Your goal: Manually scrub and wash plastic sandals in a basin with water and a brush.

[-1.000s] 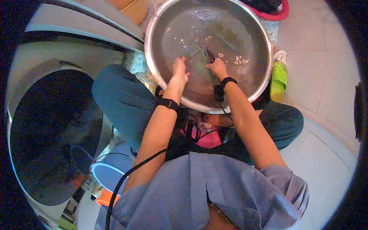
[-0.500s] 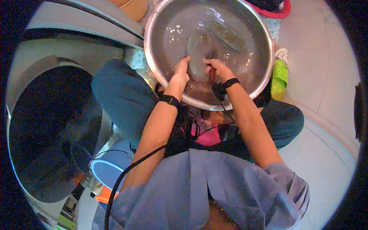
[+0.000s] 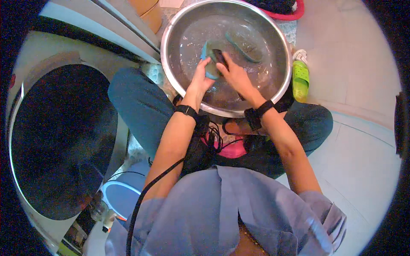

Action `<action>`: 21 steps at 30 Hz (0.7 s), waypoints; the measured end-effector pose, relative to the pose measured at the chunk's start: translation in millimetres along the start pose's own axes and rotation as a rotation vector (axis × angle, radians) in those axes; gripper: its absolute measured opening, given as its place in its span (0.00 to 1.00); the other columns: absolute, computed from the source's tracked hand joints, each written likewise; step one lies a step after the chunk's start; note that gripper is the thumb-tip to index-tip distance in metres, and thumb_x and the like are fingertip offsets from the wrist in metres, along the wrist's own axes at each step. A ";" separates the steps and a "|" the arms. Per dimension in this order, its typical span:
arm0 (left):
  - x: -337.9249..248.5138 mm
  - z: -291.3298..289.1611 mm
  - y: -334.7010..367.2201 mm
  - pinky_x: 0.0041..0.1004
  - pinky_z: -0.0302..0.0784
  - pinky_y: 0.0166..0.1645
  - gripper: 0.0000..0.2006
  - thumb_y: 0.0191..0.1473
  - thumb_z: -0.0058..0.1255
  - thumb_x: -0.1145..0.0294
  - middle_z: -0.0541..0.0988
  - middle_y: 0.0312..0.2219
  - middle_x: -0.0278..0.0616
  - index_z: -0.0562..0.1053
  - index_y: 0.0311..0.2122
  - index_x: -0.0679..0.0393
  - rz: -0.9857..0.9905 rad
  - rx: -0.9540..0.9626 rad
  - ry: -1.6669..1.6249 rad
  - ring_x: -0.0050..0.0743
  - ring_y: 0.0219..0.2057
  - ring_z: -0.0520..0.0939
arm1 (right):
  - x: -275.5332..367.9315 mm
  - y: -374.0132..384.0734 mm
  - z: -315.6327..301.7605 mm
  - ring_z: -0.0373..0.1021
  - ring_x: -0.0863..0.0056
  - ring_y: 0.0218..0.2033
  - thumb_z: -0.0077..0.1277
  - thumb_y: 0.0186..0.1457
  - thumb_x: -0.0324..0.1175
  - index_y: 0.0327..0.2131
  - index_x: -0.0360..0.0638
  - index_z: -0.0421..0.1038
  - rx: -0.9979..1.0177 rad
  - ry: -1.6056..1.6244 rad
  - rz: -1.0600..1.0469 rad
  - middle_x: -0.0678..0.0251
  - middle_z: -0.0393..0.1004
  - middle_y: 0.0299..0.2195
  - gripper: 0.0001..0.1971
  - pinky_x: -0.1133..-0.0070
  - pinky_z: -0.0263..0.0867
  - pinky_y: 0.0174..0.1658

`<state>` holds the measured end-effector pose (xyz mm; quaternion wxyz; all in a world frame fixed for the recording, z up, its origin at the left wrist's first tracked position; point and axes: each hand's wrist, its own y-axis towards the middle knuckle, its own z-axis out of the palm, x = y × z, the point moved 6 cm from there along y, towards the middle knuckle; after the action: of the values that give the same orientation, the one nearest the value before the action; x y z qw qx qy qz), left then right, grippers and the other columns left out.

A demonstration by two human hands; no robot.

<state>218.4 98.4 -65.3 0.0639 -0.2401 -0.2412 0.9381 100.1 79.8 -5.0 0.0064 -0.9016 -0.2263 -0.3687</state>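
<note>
A large round metal basin [image 3: 167,64] of murky water stands in front of my crossed legs. Over it, my left hand [image 3: 200,77] grips a blue-green slipper [image 3: 212,72] by its near left edge, tilted up out of the water. My right hand [image 3: 235,76] is closed round a dark brush [image 3: 218,56], whose head presses on the slipper's face; its handle is mostly hidden under the hand. A second blue-green slipper [image 3: 245,48] lies in the water to the right, partly under the surface.
Right of the basin is a lime-green slide sandal [image 3: 301,79] beside white cord. A red-rimmed container [image 3: 294,15] with dark contents sits at the far right. At left are a dark round opening [image 3: 64,141] and a blue bucket [image 3: 124,194]. A black cable [image 3: 147,187] crosses my left arm.
The slipper has come up from the water in my left hand. My right hand has moved left and up, bringing the brush onto it. The other slipper has shifted and tilted.
</note>
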 end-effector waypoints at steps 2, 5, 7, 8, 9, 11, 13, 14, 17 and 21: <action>0.8 4.3 -10.8 0.38 0.72 0.45 0.15 0.55 0.43 0.62 0.74 0.39 0.44 0.67 0.46 0.55 -0.050 0.013 -0.044 0.39 0.38 0.76 | 37.7 -12.4 -16.2 0.70 0.46 0.27 0.38 0.57 0.48 0.57 0.58 0.53 0.165 -0.191 -0.075 0.45 0.70 0.30 0.25 0.59 0.67 0.28; -1.6 11.0 -18.9 0.37 0.72 0.45 0.14 0.56 0.43 0.62 0.74 0.40 0.43 0.68 0.45 0.55 0.018 0.010 -0.011 0.38 0.38 0.76 | 42.2 -15.3 -21.2 0.70 0.47 0.26 0.38 0.57 0.45 0.56 0.63 0.55 0.180 -0.197 -0.046 0.44 0.69 0.33 0.22 0.58 0.67 0.30; -11.4 10.5 -28.7 0.37 0.72 0.46 0.14 0.55 0.43 0.63 0.73 0.40 0.43 0.67 0.46 0.55 0.105 0.048 0.117 0.38 0.39 0.75 | 39.7 -6.3 -17.4 0.70 0.48 0.27 0.39 0.57 0.46 0.56 0.60 0.57 0.153 -0.203 -0.024 0.44 0.70 0.32 0.22 0.59 0.67 0.30; -10.9 24.7 -39.7 0.37 0.71 0.46 0.15 0.55 0.44 0.64 0.72 0.41 0.42 0.66 0.47 0.56 0.115 0.107 0.220 0.37 0.40 0.74 | 18.2 5.7 -19.6 0.71 0.49 0.27 0.40 0.56 0.47 0.55 0.58 0.58 0.113 -0.217 0.022 0.44 0.70 0.31 0.23 0.59 0.67 0.31; -9.5 37.9 -49.3 0.38 0.71 0.46 0.16 0.55 0.44 0.65 0.71 0.41 0.42 0.65 0.49 0.56 0.134 0.170 0.321 0.37 0.42 0.74 | -1.3 16.8 -22.6 0.71 0.50 0.28 0.41 0.55 0.47 0.54 0.56 0.60 0.071 -0.230 0.061 0.44 0.70 0.31 0.23 0.60 0.67 0.31; -2.4 49.7 -50.7 0.37 0.69 0.47 0.18 0.53 0.47 0.66 0.71 0.42 0.44 0.66 0.49 0.56 0.377 0.054 0.697 0.38 0.42 0.73 | -54.2 26.4 -44.1 0.71 0.51 0.29 0.43 0.53 0.50 0.52 0.48 0.63 -0.171 -0.055 0.049 0.46 0.71 0.29 0.25 0.60 0.67 0.31; -14.8 41.2 -53.2 0.37 0.65 0.51 0.21 0.49 0.52 0.68 0.69 0.45 0.47 0.67 0.51 0.55 0.837 -0.110 1.177 0.44 0.44 0.71 | -63.5 21.2 -66.0 0.72 0.62 0.23 0.48 0.49 0.55 0.44 0.37 0.68 -0.368 0.145 0.096 0.55 0.74 0.28 0.29 0.68 0.67 0.24; -17.3 45.8 -57.4 0.38 0.64 0.51 0.22 0.48 0.53 0.68 0.69 0.45 0.47 0.67 0.50 0.54 0.937 -0.130 1.331 0.46 0.45 0.70 | -72.0 14.2 -63.9 0.70 0.66 0.20 0.49 0.49 0.54 0.41 0.37 0.69 -0.250 0.341 0.299 0.58 0.73 0.27 0.28 0.72 0.65 0.22; -30.1 76.8 -107.5 0.42 0.63 0.51 0.24 0.44 0.55 0.69 0.67 0.47 0.46 0.68 0.50 0.52 1.208 -0.186 1.683 0.52 0.48 0.67 | -38.6 -21.8 -60.7 0.57 0.85 0.10 0.55 0.46 0.52 0.29 0.43 0.68 0.024 0.863 0.691 0.72 0.68 0.19 0.21 0.86 0.52 0.13; -12.4 104.9 -140.3 0.45 0.62 0.49 0.27 0.39 0.56 0.72 0.67 0.48 0.44 0.68 0.50 0.50 1.378 -0.101 1.840 0.54 0.49 0.65 | 20.8 -41.6 -64.2 0.57 0.88 0.10 0.58 0.45 0.48 0.30 0.44 0.67 0.165 1.078 0.481 0.76 0.64 0.16 0.18 0.87 0.53 0.13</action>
<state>179.3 174.1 88.3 -0.3203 -0.9174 0.0418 0.2326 53.5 114.1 49.1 0.2740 -0.6096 -0.0084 -0.7438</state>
